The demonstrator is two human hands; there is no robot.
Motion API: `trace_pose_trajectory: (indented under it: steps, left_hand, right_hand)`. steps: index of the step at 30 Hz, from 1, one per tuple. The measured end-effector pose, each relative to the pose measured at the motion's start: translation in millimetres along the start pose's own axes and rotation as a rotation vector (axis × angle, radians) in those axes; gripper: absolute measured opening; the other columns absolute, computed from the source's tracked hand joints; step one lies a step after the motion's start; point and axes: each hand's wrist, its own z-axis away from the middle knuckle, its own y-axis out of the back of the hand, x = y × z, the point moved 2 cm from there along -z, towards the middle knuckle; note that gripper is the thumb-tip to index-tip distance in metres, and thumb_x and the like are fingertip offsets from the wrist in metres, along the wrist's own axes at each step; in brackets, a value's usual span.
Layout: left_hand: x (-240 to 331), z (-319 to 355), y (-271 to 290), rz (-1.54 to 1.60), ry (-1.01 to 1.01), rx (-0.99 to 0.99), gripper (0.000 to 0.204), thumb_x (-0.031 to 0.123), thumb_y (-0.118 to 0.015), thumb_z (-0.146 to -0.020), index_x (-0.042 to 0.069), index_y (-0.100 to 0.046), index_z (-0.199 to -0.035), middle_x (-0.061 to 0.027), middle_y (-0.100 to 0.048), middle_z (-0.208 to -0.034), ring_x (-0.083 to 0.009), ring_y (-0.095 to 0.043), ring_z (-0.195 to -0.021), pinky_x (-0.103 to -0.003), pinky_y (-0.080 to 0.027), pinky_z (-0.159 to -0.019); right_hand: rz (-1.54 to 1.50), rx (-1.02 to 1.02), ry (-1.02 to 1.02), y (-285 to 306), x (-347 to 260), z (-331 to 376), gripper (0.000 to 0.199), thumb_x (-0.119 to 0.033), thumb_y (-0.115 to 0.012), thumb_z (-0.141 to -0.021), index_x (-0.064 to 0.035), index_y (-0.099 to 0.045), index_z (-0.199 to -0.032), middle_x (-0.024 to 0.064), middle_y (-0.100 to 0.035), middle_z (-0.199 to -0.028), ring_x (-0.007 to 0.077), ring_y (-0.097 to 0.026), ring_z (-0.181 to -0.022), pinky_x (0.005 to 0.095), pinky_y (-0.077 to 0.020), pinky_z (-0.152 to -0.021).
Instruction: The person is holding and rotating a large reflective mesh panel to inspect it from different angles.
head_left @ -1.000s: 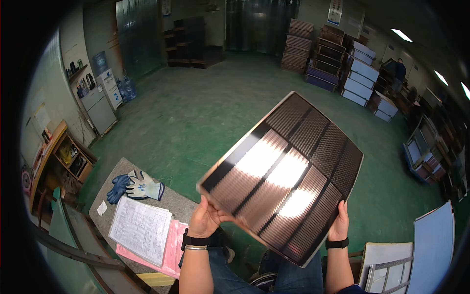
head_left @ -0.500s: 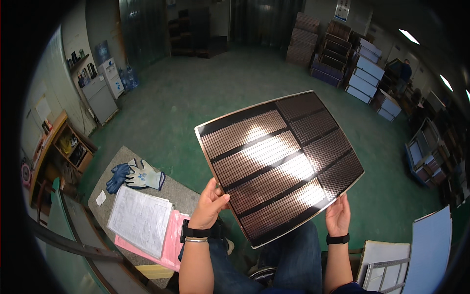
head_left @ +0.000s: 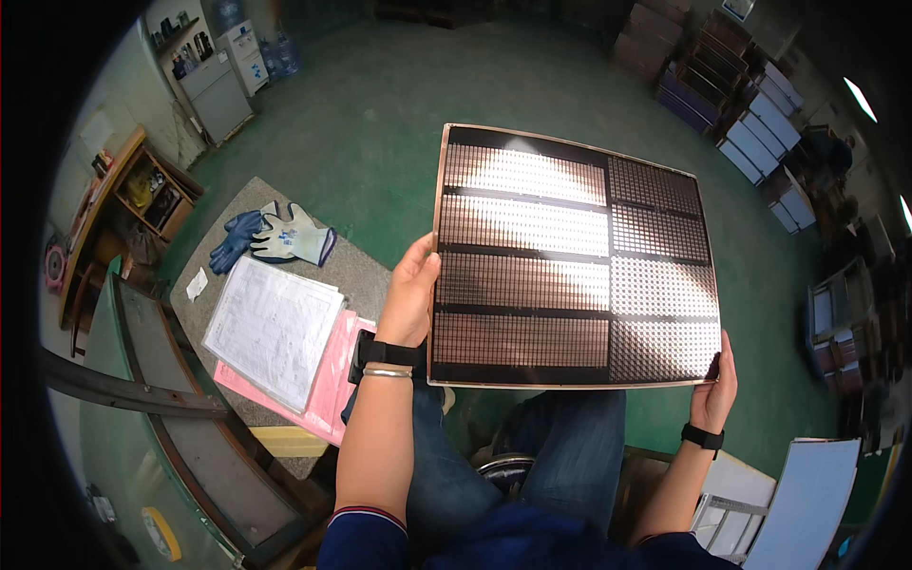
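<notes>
Overall, the green floor (head_left: 370, 171) extends beyond and to the right of the stone-topped table (head_left: 366, 278), which serves as the reference for all positions. To the right of this table, above the seated person's lap, is the gridded panel (head_left: 575, 261), its thin rim enclosing two columns of fine mesh divided by dark bars, its face turned up toward the wearer. On the table lie pink sheets (head_left: 332, 391), partly covered by white papers (head_left: 271, 332); beyond the papers, at the table's far end, rests a pair of blue and white gloves (head_left: 290, 237). Just beside the table's right side, the left hand (head_left: 408, 294) grasps the panel's left edge, thumb toward the front. Farther right from the table, the right hand (head_left: 714, 389) grips the panel near its lower right corner; fingers behind the rim are hidden. For sound handling, load the rim only, place the two grips at matching heights so that the panel does not twist, and avoid thumb pressure on the mesh. Where bright glare masks the cells, alter the tilt slightly and slowly. Smallest, a white scrap (head_left: 197, 284) lies at the table's left edge.
</notes>
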Motion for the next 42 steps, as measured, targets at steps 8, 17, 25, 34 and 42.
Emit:
trace_pose_trajectory:
  steps: [8,17,25,34,42]
  left_hand:
    - [4.2,0.2,2.2,-0.027,0.041,0.073,0.031,0.01,-0.04,-0.096,0.001,-0.046,-0.124,-0.0058,-0.059,-0.108,-0.0111,-0.058,-0.094,-0.025,-0.048,-0.083]
    - [3.3,1.3,5.8,-0.172,0.074,0.094,0.031,0.009,-0.038,-0.095,-0.004,-0.047,-0.122,-0.0082,-0.059,-0.108,-0.0115,-0.057,-0.094,-0.025,-0.045,-0.083]
    - [2.4,-1.1,4.0,-0.24,0.061,0.084,0.031,0.01,-0.04,-0.095,-0.004,-0.048,-0.122,-0.0086,-0.06,-0.108,-0.0115,-0.058,-0.092,-0.024,-0.047,-0.081]
    - [7.9,1.5,1.6,-0.335,0.065,0.105,0.03,0.01,-0.043,-0.094,-0.003,-0.05,-0.12,-0.0071,-0.061,-0.106,-0.011,-0.058,-0.091,-0.024,-0.046,-0.081]
    - [10.2,4.2,2.0,-0.316,0.055,0.095,0.031,0.009,-0.045,-0.092,-0.004,-0.048,-0.121,-0.0079,-0.06,-0.107,-0.0111,-0.057,-0.093,-0.024,-0.045,-0.081]
  right_hand:
    - [0.39,0.011,-0.013,-0.3,4.0,1.6,0.037,-0.011,-0.043,-0.095,0.0091,-0.044,-0.125,0.0147,-0.054,-0.123,0.0163,-0.053,-0.108,0.0269,-0.0429,-0.091]
    - [0.295,-0.328,-0.22,9.4,-37.3,-5.8,0.052,-0.03,-0.039,-0.097,0.0061,-0.032,-0.134,0.0101,-0.065,-0.099,0.005,-0.059,-0.062,0.0177,-0.048,-0.056]
    - [0.379,-0.177,-0.208,16.2,-3.2,-3.0,0.041,-0.022,-0.044,-0.096,0.0063,-0.046,-0.126,0.0098,-0.058,-0.114,0.0125,-0.055,-0.099,0.0251,-0.0424,-0.088]
    - [0.411,-0.158,-0.207,11.4,-2.2,1.0,0.039,-0.022,-0.044,-0.096,0.0066,-0.048,-0.123,0.0093,-0.06,-0.111,0.0109,-0.056,-0.096,0.0235,-0.0437,-0.086]
    - [0.394,-0.077,-0.108,4.5,6.5,-0.8,0.041,-0.023,-0.042,-0.097,0.0055,-0.046,-0.125,0.0108,-0.059,-0.112,0.0127,-0.057,-0.096,0.0243,-0.0449,-0.085]
